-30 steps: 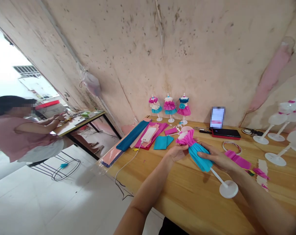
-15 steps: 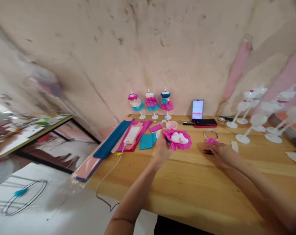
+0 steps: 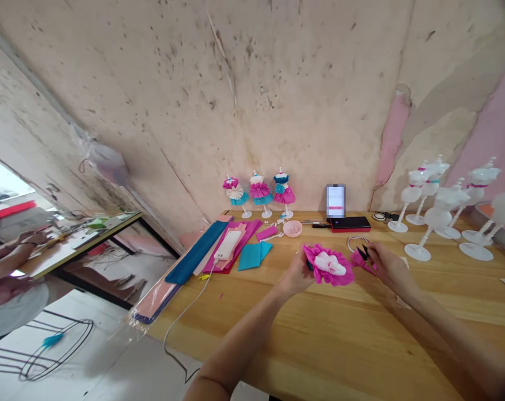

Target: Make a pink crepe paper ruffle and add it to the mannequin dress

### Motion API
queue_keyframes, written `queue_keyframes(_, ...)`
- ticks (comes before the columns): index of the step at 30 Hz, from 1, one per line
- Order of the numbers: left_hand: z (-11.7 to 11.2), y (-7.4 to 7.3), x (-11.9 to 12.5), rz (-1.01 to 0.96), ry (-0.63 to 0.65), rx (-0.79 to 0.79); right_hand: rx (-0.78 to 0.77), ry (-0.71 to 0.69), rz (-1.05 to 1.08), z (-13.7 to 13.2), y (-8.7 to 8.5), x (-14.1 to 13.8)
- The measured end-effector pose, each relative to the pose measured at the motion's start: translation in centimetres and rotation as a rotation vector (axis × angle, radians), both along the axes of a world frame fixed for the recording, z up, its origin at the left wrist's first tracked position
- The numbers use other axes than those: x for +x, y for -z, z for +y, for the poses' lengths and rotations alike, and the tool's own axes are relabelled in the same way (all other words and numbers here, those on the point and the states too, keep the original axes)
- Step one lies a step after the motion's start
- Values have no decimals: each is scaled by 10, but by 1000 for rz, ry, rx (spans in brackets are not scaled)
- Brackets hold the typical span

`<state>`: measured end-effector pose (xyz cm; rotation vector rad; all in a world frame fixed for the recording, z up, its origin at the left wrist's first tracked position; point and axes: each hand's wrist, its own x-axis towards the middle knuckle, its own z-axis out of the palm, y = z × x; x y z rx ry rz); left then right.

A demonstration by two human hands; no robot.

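Note:
My left hand (image 3: 297,277) is closed around a small white dress-form mannequin (image 3: 331,264), tipped over so that its torso points right. A ruffled magenta paper skirt (image 3: 319,273) fans out around the torso, and a dark blue bit shows by my fingers. My right hand (image 3: 386,268) is closed on a small black pointed tool (image 3: 362,252), whose exact kind I cannot make out. A magenta paper piece (image 3: 363,263) lies at its fingers, close to the skirt's right edge. Behind it is a thin ring-shaped band (image 3: 352,240) on the table.
Three dressed mannequins (image 3: 260,190) stand by the wall. Bare white mannequins (image 3: 443,207) crowd the right side. Crepe paper (image 3: 200,250), a white power bank (image 3: 228,244) with a trailing cable, teal sheets (image 3: 254,256) and a pink bowl (image 3: 293,228) lie left. A phone (image 3: 336,200) stands behind.
My left hand has carried the mannequin to the right and nearer me. My right hand's black tool now points up-left beside the skirt. The camera view has tilted up slightly.

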<state>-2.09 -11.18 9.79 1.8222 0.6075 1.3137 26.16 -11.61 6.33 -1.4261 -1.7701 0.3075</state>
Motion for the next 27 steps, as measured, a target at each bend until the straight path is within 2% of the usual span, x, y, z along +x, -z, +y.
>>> queue_keyframes(2, 7, 2, 6, 9, 12, 52, -61, -26, 183, 1, -31, -2)
queue_keyframes(4, 14, 5, 13, 28, 6, 86, -66, -78, 256, -3, -61, -9)
queue_keyframes(6, 20, 8, 19, 43, -15, 112, -31, -116, 203, -9, -84, -20)
queue_keyframes(9, 28, 15, 25, 83, -113, 125, 92, -248, 16, -16, -104, -35)
queue_keyframes(12, 33, 21, 30, 127, -191, 123, 159, -304, -177, -14, -108, -40)
queue_keyframes(17, 33, 18, 38, 185, -197, 139, 211, -131, -410, -5, -103, -35)
queue_keyframes(22, 34, 7, 46, 150, -144, 97, 191, -126, -399, -9, -99, -32)
queue_keyframes(27, 31, -7, 51, 172, -130, 68, 206, -96, -311, -17, -104, -28)
